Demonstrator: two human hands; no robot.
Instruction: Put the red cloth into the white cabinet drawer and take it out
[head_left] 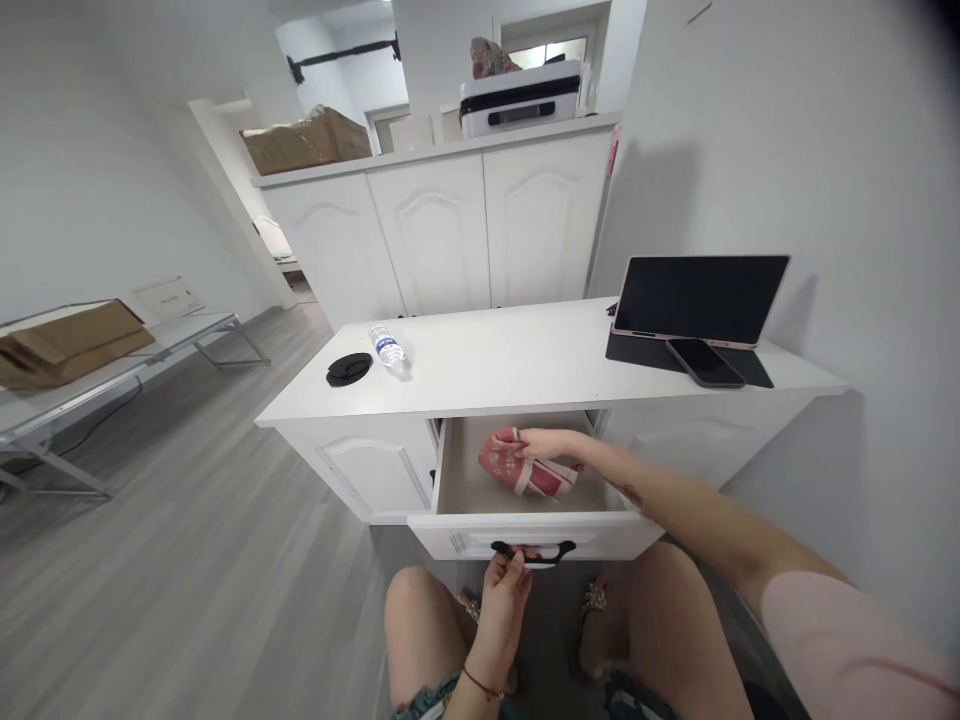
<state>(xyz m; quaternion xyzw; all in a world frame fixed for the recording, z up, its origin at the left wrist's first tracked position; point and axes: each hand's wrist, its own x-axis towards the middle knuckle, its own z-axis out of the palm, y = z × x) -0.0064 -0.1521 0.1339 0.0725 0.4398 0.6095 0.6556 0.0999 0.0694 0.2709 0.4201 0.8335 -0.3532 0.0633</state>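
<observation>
A white drawer (465, 478) stands pulled out from the low white cabinet (510, 365) in front of me. My left hand (506, 585) is closed on the drawer's black handle (559, 550). My right hand (544, 445) reaches into the drawer and rests on a red and white cloth bag (517, 470) lying on the drawer floor; its fingers curl over the bag's top edge. My knees are below the drawer front.
On the cabinet top lie a black round lid (349, 368), a plastic water bottle (388, 348), a tablet on a stand (697, 298) and a phone (703, 362). A taller white cupboard (442, 230) stands behind. A table with a cardboard box (71, 340) is at left.
</observation>
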